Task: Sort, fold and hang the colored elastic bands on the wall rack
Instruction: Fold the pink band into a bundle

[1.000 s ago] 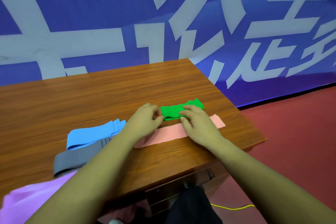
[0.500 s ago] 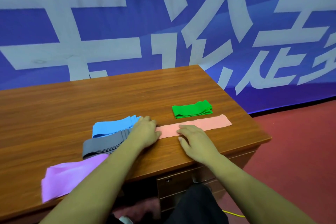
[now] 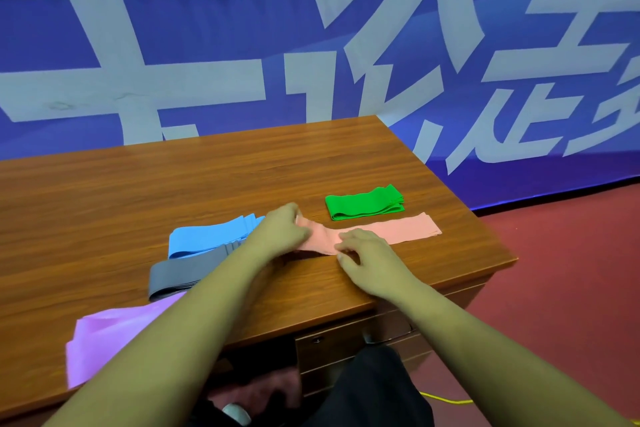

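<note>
This looks like a hall for events or sport. A big blue banner (image 3: 346,28) with huge white letters fills the top of the frame. A wooden bench (image 3: 173,177) with a drawer (image 3: 346,347) stands on a red floor (image 3: 571,288) at the right.

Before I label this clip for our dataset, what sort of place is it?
Probably an event hall or sports venue rather than a home: a large blue banner with big white characters covers the wall, the floor is dark red, and the bands lie on a wooden desk.
</note>
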Available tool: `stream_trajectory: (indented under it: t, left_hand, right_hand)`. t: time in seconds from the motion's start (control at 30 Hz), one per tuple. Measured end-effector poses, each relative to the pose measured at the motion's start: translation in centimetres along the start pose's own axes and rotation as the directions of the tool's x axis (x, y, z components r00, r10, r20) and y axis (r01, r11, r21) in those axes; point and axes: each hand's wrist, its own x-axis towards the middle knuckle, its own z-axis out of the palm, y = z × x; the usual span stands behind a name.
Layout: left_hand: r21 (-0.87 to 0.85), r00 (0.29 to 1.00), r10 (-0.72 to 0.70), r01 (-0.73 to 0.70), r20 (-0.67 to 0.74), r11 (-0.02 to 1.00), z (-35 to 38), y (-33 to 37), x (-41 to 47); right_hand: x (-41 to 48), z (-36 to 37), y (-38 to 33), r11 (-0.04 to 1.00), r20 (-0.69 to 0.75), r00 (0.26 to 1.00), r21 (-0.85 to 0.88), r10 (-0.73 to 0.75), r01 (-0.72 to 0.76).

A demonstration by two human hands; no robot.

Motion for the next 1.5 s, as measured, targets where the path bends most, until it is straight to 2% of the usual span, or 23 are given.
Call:
stream_trajectory:
  t: [0.07,0.13,0.17,0.23,0.27,0.3,0.33,0.37,0.5,0.63,0.73,0.8,0.93,1.13,1.27,1.4,1.5]
  left_hand:
    - [-0.168,1.000,-0.003,-0.001,-0.020,0.986,-0.4,0.7,-0.1]
    - [-0.220,0.999,0.020,-0.030,-0.048,0.975,-0.2,1.4,0.1]
    - [-0.255,0.998,0.020,-0.035,-0.063,0.966,0.2,1.8,0.3]
    - [-0.398,0.999,0.005,-0.025,-0.051,0.917,0.9,2.5,0.5]
    - [-0.490,1.000,0.010,-0.017,-0.017,0.871,1.2,2.9,0.7]
    - [-0.577,0.999,0.027,-0.004,0.031,0.817,1.5,3.2,0.9]
    - [-0.643,0.996,0.048,0.012,0.077,0.765,1.8,3.6,1.1]
    - [-0.689,0.992,0.063,0.032,0.113,0.724,2.0,3.8,1.2]
    - [-0.762,0.984,0.078,0.071,0.157,0.643,3.0,3.8,1.2]
    - [-0.582,0.981,0.153,-0.193,-0.118,0.790,3.8,2.3,1.7]
    - [-0.421,0.959,0.279,-0.276,-0.055,0.864,4.7,1.8,1.0]
    - [-0.401,0.934,0.358,-0.330,-0.007,0.855,5.5,2.2,0.6]
    - [-0.596,0.931,0.365,-0.305,-0.021,0.743,6.7,2.8,0.9]
    - [-0.560,0.953,0.301,-0.235,0.027,0.794,7.3,2.4,1.2]
    - [-0.662,0.941,0.329,-0.195,0.082,0.724,7.5,2.4,1.2]
    - [-0.630,0.939,0.338,-0.226,0.061,0.743,7.9,2.6,1.3]
    - [-0.517,0.961,0.276,-0.232,0.009,0.824,7.8,2.4,1.1]
  right_hand:
    - [0.9,-1.5,-0.5,0.985,0.062,0.995,0.143,0.084,-0.092]
    - [1.6,-2.6,-0.9,0.912,0.074,0.979,0.356,0.190,-0.204]
    - [1.9,-3.0,-0.9,0.827,0.076,0.965,0.500,0.252,-0.256]
    - [2.2,-3.4,-1.1,0.523,0.146,0.934,0.795,0.327,-0.307]
    - [2.3,-3.6,-1.2,0.352,0.199,0.922,0.880,0.333,-0.318]
    - [2.2,-3.8,-1.1,0.227,0.242,0.912,0.918,0.332,-0.326]
    - [2.2,-3.9,-0.9,0.159,0.268,0.901,0.928,0.340,-0.336]
    - [2.1,-4.1,-0.7,0.137,0.276,0.894,0.930,0.352,-0.341]
    - [2.0,-4.0,0.4,0.229,0.233,0.892,0.913,0.387,-0.338]
    - [2.4,-5.0,0.7,0.226,0.205,0.854,0.911,0.478,-0.345]
    - [2.6,-6.1,0.3,0.175,0.192,0.865,0.937,0.464,-0.302]
    - [2.8,-6.8,0.0,0.172,0.201,0.879,0.939,0.432,-0.299]
    - [3.0,-7.5,-0.7,0.200,0.242,0.912,0.926,0.332,-0.319]
    - [3.2,-8.6,0.3,0.109,0.204,0.911,0.960,0.358,-0.258]
    - [3.1,-8.8,0.4,0.056,0.221,0.910,0.965,0.349,-0.256]
    - [3.1,-8.9,0.7,0.083,0.197,0.910,0.966,0.365,-0.243]
    - [3.1,-8.9,1.9,0.174,0.154,0.885,0.952,0.439,-0.252]
